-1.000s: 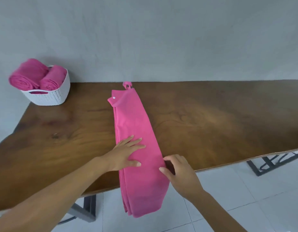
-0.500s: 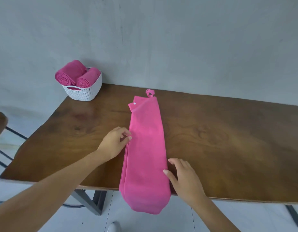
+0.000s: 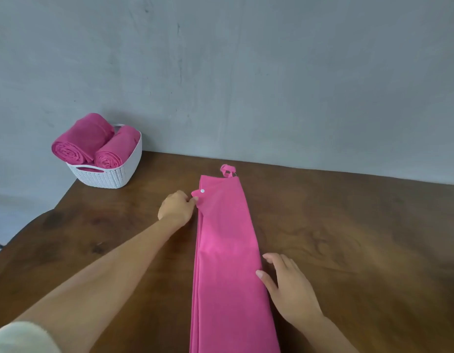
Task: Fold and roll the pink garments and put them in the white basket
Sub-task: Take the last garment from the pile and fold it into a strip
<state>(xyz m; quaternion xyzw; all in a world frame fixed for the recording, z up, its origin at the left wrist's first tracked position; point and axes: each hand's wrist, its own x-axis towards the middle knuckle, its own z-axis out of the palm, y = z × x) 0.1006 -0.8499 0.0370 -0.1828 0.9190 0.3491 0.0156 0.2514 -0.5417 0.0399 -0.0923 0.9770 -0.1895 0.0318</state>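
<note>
Left hand (image 3: 177,208) pinches the small flap at the far-left corner of the pink garment (image 3: 228,250), fingertips just beside the white snap (image 3: 202,191). Right hand (image 3: 289,286) has its fingers relaxed and spread on the table (image 3: 361,238), thumb touching the garment's right edge. Garment lies folded into a long narrow strip running toward the grey wall (image 3: 272,72), loop (image 3: 227,169) at the far end. Far-left table corner, well apart: white basket (image 3: 106,175) holding two pink rolls (image 3: 78,141).

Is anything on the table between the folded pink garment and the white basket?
Nothing visible: bare table lies between the garment and the basket, apart from the left hand pinching the garment's corner. Two pink rolls already fill most of the basket.
</note>
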